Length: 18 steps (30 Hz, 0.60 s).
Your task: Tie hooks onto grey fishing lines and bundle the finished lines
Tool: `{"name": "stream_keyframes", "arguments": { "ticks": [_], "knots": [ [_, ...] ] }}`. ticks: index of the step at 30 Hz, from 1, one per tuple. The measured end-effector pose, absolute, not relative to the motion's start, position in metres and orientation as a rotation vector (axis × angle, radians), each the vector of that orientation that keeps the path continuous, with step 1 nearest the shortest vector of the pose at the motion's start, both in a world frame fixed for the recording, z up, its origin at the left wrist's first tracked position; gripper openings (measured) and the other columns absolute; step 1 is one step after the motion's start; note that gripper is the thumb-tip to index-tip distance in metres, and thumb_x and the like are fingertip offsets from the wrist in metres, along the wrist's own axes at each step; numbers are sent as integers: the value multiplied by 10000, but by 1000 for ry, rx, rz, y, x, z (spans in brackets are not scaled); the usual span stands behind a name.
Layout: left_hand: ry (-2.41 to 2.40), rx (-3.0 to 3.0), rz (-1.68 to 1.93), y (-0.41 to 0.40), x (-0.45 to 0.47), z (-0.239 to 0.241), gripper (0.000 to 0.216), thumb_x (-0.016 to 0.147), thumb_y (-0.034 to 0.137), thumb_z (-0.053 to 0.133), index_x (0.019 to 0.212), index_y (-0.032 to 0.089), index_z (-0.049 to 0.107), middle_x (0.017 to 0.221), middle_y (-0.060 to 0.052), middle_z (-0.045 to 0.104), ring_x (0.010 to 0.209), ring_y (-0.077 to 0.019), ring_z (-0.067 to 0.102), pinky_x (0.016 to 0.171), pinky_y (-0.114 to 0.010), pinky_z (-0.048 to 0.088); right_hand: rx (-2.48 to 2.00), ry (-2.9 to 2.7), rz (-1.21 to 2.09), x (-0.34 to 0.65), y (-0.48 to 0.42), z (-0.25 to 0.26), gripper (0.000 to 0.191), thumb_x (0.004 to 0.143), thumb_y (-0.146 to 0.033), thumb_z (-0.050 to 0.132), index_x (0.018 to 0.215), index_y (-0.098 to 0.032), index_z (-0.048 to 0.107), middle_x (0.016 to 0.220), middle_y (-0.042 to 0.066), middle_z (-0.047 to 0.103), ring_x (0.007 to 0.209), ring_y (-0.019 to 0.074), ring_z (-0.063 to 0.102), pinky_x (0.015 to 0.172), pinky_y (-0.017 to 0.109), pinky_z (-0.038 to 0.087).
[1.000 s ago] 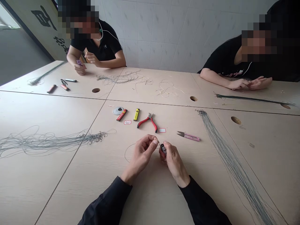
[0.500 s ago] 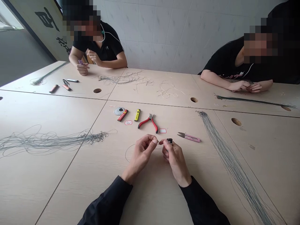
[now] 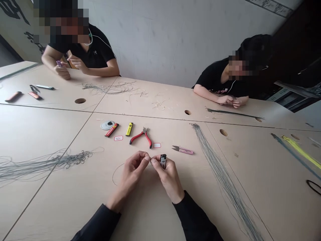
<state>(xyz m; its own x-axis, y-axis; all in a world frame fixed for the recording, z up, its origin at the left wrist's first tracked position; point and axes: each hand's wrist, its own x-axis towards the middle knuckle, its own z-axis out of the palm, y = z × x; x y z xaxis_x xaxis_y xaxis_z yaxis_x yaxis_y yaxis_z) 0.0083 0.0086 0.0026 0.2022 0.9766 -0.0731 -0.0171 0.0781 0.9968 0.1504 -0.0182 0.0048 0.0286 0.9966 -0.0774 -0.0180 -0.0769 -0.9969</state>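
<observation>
Head view, logged from my remote station. My left hand (image 3: 131, 177) sits low and centred, wrist angled up and to the right from a black sleeve (image 3: 96, 224), with thumb and forefinger closed in a tight pinch. A thin grey line (image 3: 114, 175) curves across the tabletop from near that hand, and it appears to run into the pinch, though the fine strand is hard to follow at the fingertips. My right hand (image 3: 169, 175) comes in from the lower right, out of its own black sleeve (image 3: 195, 217), with its fingers wrapped narrowly around a black-and-silver lighter (image 3: 163, 161) that stands upright in the grip. The two hands are just apart, their fingertips nearly meeting.

Just ahead on the table (image 3: 75, 204): red-handled side cutters (image 3: 141, 138), pink thread snips (image 3: 183, 150), a yellow lighter (image 3: 129, 129), a red-and-black lighter (image 3: 111, 130), a round disc (image 3: 107, 125) and two small red-edged labels (image 3: 118, 138) (image 3: 156, 145). Bundles of grey line lie to either side — one tangled at left (image 3: 45, 164), one long and straight at right (image 3: 225, 180).

Across the table, two co-workers sit: one holds a small purple object (image 3: 59, 63), the other has both hands (image 3: 229, 100) together near a dark bundle (image 3: 234, 113).
</observation>
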Motion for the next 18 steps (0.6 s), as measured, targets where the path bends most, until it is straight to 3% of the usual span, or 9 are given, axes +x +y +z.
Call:
{"name": "stream_keyframes", "arguments": {
  "ticks": [4, 10, 16, 18],
  "knots": [
    [1069, 1277, 1083, 8, 8, 9, 252, 891, 437, 601, 832, 193, 589, 834, -11, 548, 798, -147, 517, 731, -232, 428, -1227, -1098, 1405, 148, -19, 11, 332, 923, -494, 582, 891, -165, 611, 613, -62, 304, 540, 88, 242, 492, 240, 228],
    [1115, 1257, 1105, 16, 6, 13, 267, 858, 469, 622, 816, 209, 581, 819, -11, 514, 803, -162, 489, 709, -233, 419, -1133, -1097, 1524, 150, -35, 25, 413, 891, -531, 626, 719, -162, 552, 588, -61, 307, 509, 69, 260, 464, 237, 203],
    [1179, 1272, 1144, 60, 28, 39, 303, 828, 500, 620, 765, 207, 574, 764, -2, 517, 755, -157, 458, 681, -244, 386, -1238, -826, 1584, 199, -94, 42, 516, 813, -644, 674, 873, -131, 655, 528, -94, 295, 426, 33, 202, 413, 212, 152],
    [1090, 1374, 1079, 59, 51, 59, 295, 819, 490, 623, 748, 207, 583, 758, -9, 538, 738, -163, 468, 668, -257, 389, -1230, -726, 1486, 213, -102, 48, 564, 797, -657, 686, 1011, -136, 655, 540, -103, 294, 429, 24, 175, 418, 204, 134]
  ]
}}
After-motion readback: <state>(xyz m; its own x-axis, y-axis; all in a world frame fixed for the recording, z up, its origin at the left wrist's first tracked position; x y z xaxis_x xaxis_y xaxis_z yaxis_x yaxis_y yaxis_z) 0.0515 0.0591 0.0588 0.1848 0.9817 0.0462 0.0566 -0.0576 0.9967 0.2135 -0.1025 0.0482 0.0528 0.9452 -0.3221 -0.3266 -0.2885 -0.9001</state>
